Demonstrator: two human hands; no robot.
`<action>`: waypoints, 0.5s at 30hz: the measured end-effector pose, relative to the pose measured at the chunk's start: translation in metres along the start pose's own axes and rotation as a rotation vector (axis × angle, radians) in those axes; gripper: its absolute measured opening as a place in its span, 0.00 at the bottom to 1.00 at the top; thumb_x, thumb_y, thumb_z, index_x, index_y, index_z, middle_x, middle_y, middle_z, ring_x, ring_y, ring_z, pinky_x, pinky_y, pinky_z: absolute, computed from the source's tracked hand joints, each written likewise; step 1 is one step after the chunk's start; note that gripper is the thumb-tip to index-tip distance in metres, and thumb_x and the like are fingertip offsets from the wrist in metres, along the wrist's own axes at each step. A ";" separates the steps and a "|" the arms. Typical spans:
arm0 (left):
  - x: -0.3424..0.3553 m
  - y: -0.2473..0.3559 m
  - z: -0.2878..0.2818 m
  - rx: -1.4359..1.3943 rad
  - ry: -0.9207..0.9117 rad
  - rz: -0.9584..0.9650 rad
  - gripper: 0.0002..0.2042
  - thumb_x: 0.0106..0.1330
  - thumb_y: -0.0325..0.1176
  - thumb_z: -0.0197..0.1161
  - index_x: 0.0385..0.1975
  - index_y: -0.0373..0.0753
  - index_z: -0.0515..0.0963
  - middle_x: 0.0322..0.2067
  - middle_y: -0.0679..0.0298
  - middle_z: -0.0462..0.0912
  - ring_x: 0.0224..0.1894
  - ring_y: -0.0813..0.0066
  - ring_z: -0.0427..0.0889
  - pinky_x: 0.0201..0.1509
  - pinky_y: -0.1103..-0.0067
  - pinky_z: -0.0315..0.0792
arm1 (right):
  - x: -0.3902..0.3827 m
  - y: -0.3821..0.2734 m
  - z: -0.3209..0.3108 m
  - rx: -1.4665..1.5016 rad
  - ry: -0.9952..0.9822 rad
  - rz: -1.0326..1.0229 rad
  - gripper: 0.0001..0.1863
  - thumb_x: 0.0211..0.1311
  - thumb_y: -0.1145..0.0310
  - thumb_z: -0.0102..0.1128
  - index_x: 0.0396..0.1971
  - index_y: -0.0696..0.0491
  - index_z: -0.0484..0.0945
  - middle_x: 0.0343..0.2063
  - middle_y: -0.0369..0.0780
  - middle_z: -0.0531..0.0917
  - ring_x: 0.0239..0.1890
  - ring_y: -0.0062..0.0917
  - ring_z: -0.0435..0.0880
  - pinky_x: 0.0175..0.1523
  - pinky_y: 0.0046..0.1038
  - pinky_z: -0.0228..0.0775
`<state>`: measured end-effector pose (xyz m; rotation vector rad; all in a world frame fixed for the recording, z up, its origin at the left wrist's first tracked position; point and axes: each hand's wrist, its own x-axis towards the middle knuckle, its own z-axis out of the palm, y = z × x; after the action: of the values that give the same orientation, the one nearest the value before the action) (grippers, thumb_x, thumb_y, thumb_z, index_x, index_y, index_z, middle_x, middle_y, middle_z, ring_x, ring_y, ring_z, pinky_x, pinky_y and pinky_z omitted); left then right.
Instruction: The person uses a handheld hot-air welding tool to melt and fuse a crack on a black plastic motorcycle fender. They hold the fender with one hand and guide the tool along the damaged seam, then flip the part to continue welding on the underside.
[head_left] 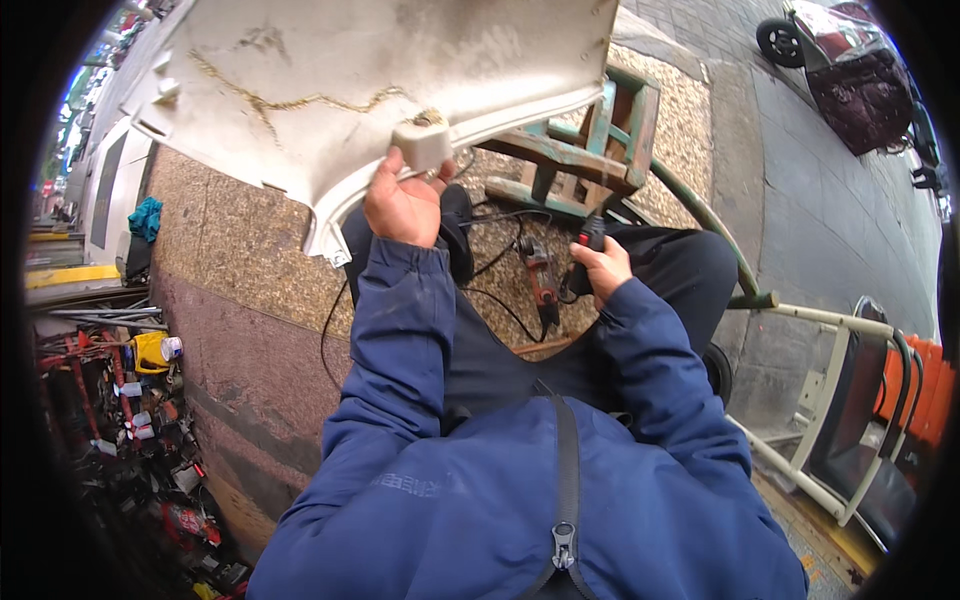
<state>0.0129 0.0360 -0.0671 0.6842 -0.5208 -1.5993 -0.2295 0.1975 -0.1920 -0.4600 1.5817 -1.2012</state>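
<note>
A large dirty white plastic panel (330, 60) spans the upper left, propped at an angle before my knees. A rough yellowish seam (300, 103) runs along a crack in it and ends near a small boxy projection (421, 145) on its lower edge. My left hand (403, 203), palm up, grips that projection with thumb and fingers. Wrapped in my right hand (603, 270) is a black hand tool (591, 238) with a red switch and a slim metal end pointing away from me. Below the tool, a red angle grinder (540, 275) lies on the ground between my legs.
A worn wooden stool (590, 150) with peeling green paint stands beyond my hands. Black cables (500, 305) loop over the ground. Many tools and parts (130, 420) lie heaped at left. A metal-framed chair (850, 400) stands at right; a wheeled vehicle (850, 80) is farther off.
</note>
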 end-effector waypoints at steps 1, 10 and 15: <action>-0.001 0.001 0.001 0.000 -0.008 -0.005 0.23 0.73 0.40 0.52 0.63 0.35 0.66 0.60 0.50 0.72 0.60 0.53 0.74 0.53 0.56 0.77 | -0.001 0.005 0.007 -0.028 0.011 0.083 0.11 0.58 0.73 0.70 0.38 0.57 0.77 0.28 0.36 0.80 0.26 0.24 0.80 0.32 0.28 0.74; 0.006 0.007 -0.001 -0.005 0.005 -0.027 0.24 0.72 0.38 0.54 0.65 0.38 0.65 0.61 0.53 0.73 0.64 0.54 0.71 0.57 0.53 0.73 | -0.003 -0.009 0.025 0.062 -0.079 -0.051 0.10 0.60 0.76 0.68 0.38 0.56 0.76 0.29 0.35 0.81 0.30 0.21 0.81 0.36 0.29 0.78; 0.007 0.009 0.007 0.011 -0.024 -0.020 0.23 0.72 0.38 0.54 0.64 0.39 0.67 0.62 0.55 0.73 0.64 0.57 0.72 0.58 0.52 0.71 | -0.019 -0.087 -0.050 0.182 0.126 -0.282 0.14 0.63 0.74 0.67 0.46 0.57 0.75 0.34 0.40 0.82 0.36 0.28 0.83 0.44 0.32 0.78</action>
<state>0.0141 0.0275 -0.0566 0.6813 -0.5427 -1.6262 -0.2904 0.1991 -0.1099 -0.5085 1.5301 -1.6018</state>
